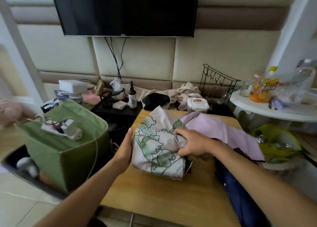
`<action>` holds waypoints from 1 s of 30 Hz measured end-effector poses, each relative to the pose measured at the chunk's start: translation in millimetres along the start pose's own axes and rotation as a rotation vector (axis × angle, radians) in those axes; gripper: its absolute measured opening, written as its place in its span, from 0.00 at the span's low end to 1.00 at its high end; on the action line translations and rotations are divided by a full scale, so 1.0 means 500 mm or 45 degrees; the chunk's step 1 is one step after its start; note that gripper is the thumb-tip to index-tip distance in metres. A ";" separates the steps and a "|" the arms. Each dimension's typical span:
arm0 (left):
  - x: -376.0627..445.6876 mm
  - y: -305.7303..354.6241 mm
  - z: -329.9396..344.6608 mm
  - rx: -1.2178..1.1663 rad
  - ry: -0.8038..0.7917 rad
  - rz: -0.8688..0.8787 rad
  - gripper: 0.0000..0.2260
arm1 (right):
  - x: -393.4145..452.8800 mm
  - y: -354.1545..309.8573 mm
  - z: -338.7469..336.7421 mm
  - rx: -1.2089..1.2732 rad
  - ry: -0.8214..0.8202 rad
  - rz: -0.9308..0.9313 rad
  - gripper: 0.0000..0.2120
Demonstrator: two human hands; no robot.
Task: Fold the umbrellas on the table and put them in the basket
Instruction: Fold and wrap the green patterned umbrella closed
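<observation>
On a light wooden bench (154, 192), a person works a crumpled white umbrella printed with green leaves (154, 149). Left hand (126, 148) lies flat, fingers straight, against the umbrella's left side; right hand (192, 144) grips a bunch of its fabric. Beside it lie a pale lilac fabric umbrella (223, 129) and a navy blue umbrella (240, 201). Left of the bench stands a green fabric basket (56, 148).
</observation>
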State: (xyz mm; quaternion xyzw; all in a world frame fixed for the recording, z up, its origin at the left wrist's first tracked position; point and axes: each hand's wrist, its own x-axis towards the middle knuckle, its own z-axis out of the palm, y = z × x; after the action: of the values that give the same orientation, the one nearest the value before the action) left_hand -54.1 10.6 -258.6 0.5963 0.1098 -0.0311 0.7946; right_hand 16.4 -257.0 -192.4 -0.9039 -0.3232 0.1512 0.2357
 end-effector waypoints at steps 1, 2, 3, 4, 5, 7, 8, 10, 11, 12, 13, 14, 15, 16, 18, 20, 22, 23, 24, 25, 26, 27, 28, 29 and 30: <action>-0.009 -0.005 -0.024 0.015 -0.004 -0.031 0.30 | -0.001 -0.010 0.013 0.006 -0.022 0.004 0.25; -0.019 -0.009 -0.042 0.069 -0.022 -0.063 0.31 | -0.001 -0.015 0.026 0.001 -0.036 -0.004 0.26; -0.029 -0.012 -0.056 0.111 -0.047 -0.109 0.32 | -0.004 -0.021 0.038 -0.044 -0.045 -0.001 0.27; -0.037 -0.014 -0.068 0.149 -0.062 -0.116 0.32 | -0.006 -0.023 0.049 -0.092 -0.041 0.005 0.29; -0.044 -0.014 -0.078 0.135 -0.060 -0.127 0.34 | -0.011 -0.028 0.056 -0.129 -0.028 0.031 0.30; -0.048 -0.015 -0.089 0.041 0.047 -0.081 0.36 | -0.016 -0.032 0.067 -0.113 0.015 0.065 0.32; -0.040 -0.018 -0.099 -0.017 0.173 -0.065 0.36 | -0.019 -0.033 0.069 -0.042 0.038 0.069 0.33; -0.033 -0.016 -0.105 -0.097 0.368 -0.100 0.34 | -0.027 -0.036 0.067 0.169 0.079 0.046 0.34; -0.036 -0.014 -0.101 -0.140 0.357 -0.143 0.33 | -0.033 -0.042 0.062 0.263 0.101 0.019 0.35; -0.041 -0.014 -0.096 -0.176 0.299 -0.184 0.31 | -0.037 -0.045 0.055 0.355 0.122 -0.009 0.35; -0.060 -0.005 -0.079 -0.172 0.218 -0.192 0.29 | -0.041 -0.051 0.047 0.431 0.141 -0.030 0.35; -0.068 0.000 -0.069 -0.149 0.116 -0.173 0.28 | -0.045 -0.055 0.038 0.507 0.156 -0.049 0.36; -0.080 0.008 -0.058 -0.118 0.040 -0.153 0.28 | -0.049 -0.058 0.028 0.558 0.156 -0.052 0.36; -0.084 0.010 -0.054 -0.128 -0.021 -0.145 0.28 | -0.051 -0.058 0.020 0.617 0.137 -0.054 0.35; -0.088 0.017 -0.046 -0.137 -0.043 -0.140 0.30 | -0.057 -0.053 0.006 0.742 0.062 -0.034 0.30; -0.084 0.019 -0.043 -0.121 0.008 -0.171 0.31 | -0.064 -0.045 -0.003 0.835 0.043 0.022 0.27; -0.084 0.015 -0.046 -0.061 0.041 -0.190 0.28 | -0.065 -0.041 -0.006 0.845 0.071 0.060 0.28; -0.088 0.012 -0.046 -0.046 0.027 -0.202 0.26 | -0.063 -0.040 -0.004 0.804 0.095 0.078 0.26; -0.093 0.011 -0.046 -0.068 0.018 -0.218 0.25 | -0.060 -0.043 0.001 0.760 0.116 0.088 0.23; -0.100 0.008 -0.045 -0.106 0.006 -0.247 0.26 | -0.056 -0.046 0.008 0.721 0.128 0.093 0.20; -0.104 0.003 -0.048 -0.138 0.001 -0.279 0.26 | -0.053 -0.050 0.018 0.686 0.143 0.102 0.20; -0.110 0.000 -0.049 -0.162 -0.013 -0.309 0.27 | -0.049 -0.050 0.031 0.646 0.172 0.124 0.21; -0.114 -0.003 -0.050 -0.166 -0.018 -0.338 0.28 | -0.045 -0.048 0.044 0.597 0.207 0.155 0.23; -0.117 -0.005 -0.051 -0.141 -0.016 -0.367 0.29 | -0.042 -0.045 0.058 0.526 0.230 0.185 0.28; -0.120 -0.007 -0.052 -0.088 -0.001 -0.379 0.29 | -0.039 -0.039 0.071 0.440 0.242 0.203 0.34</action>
State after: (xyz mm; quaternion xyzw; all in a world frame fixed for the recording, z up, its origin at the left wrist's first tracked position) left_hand -117.0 29.7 -256.0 0.5457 0.1977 -0.1452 0.8013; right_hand -23.0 -244.9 -209.6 -0.8830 -0.1962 0.1367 0.4038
